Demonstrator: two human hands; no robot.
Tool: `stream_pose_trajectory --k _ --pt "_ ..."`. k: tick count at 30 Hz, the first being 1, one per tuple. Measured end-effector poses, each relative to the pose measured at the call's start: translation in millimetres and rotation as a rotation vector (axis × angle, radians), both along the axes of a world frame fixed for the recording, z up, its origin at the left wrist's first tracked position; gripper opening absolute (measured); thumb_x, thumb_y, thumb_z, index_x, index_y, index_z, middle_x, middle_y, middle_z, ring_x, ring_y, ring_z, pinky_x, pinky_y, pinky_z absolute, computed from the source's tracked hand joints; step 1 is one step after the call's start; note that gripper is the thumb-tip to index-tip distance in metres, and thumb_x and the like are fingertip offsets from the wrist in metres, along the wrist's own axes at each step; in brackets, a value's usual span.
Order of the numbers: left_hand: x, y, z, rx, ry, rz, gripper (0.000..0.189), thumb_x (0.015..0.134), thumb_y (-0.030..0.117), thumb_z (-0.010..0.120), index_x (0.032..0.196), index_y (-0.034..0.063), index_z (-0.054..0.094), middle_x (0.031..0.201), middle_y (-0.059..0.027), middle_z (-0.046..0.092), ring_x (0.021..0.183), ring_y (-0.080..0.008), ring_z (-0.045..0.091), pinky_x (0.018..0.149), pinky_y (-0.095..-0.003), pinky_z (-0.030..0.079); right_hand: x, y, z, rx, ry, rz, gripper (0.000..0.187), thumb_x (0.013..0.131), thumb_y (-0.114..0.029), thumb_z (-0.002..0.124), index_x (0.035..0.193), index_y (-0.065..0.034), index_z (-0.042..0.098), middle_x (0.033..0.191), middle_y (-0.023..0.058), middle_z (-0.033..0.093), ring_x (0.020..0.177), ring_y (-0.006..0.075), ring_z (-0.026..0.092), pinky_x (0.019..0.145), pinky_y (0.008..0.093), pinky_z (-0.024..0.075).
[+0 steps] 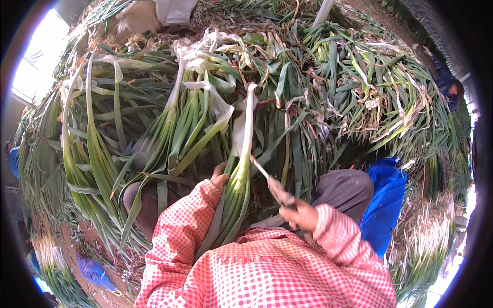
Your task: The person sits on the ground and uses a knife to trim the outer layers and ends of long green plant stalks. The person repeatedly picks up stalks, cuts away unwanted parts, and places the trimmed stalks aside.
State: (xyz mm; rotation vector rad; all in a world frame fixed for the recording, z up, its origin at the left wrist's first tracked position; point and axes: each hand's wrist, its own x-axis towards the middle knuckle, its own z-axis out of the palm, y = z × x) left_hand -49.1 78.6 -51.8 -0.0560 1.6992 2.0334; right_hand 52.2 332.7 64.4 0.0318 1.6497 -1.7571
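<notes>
A large green onion point(248, 127) stands before me, its white stalk pointing away and its green leaves running back towards my lap. My left hand point(219, 177) grips it at the leaves, with some of the fingers hidden behind them. In my right hand point(302, 215) is a knife point(280, 191) with a wrapped handle. Its short, narrow blade points at the onion, and the tip lies close to the right side of the stalk; I cannot tell whether they touch. Several more green onions point(90, 111) with white stalks lie to the left of my left hand.
A broad heap of green onion leaves and dry peelings point(308, 84) spreads in front. Blue plastic sheeting point(381, 204) hangs beside my right knee point(346, 188). Bundled green onions stand at lower right point(423, 235) and lower left point(50, 258). Another person point(446, 84) is at far right.
</notes>
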Motion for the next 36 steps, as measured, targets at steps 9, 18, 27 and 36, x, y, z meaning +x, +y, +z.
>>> stream_pose_trajectory --k 9,18,27,36 --pt "3.0 12.7 31.8 -0.148 0.103 -0.229 0.059 0.083 0.022 0.054 0.131 0.0019 0.026 0.121 -0.0127 0.042 0.113 -0.0212 0.04 0.095 -0.0331 0.033 -76.6 1.4 -23.2 0.096 -0.265 -0.219 0.029 0.083 -0.032 0.057 0.093 -0.0071 0.046 0.057 -0.0006 0.042 0.041 0.0096 0.04 0.037 0.026 0.0353" --pt "1.9 5.6 94.2 -0.06 -0.136 -0.332 0.064 0.074 0.02 0.063 0.128 0.0033 0.033 0.101 -0.0055 0.053 0.088 -0.0138 0.051 0.077 -0.0274 0.042 -227.1 4.4 -50.4 0.165 -0.231 -0.308 0.033 0.081 -0.036 0.058 0.076 -0.0074 0.043 0.054 0.0004 0.042 0.04 0.0131 0.043 0.037 0.0319 0.0414" --pt "-14.9 -81.3 239.9 -0.331 0.122 -0.179 0.062 0.066 0.011 0.059 0.124 0.0044 0.04 0.101 -0.0078 0.053 0.086 -0.0167 0.051 0.074 -0.028 0.044 -63.9 48.2 -0.2 0.005 -0.361 -0.466 0.023 0.083 -0.028 0.057 0.087 -0.0121 0.041 0.06 -0.0017 0.041 0.047 0.0103 0.042 0.044 0.0268 0.0373" --pt "-203.9 -140.6 220.4 -1.917 0.726 -0.056 0.071 0.069 0.023 0.069 0.13 0.0174 0.035 0.119 -0.0209 0.045 0.098 -0.036 0.052 0.079 -0.0439 0.045 -54.6 43.7 2.1 -0.229 -0.357 -0.507 0.026 0.083 -0.031 0.057 0.088 -0.0105 0.042 0.058 -0.002 0.04 0.047 0.0099 0.041 0.044 0.026 0.0348"
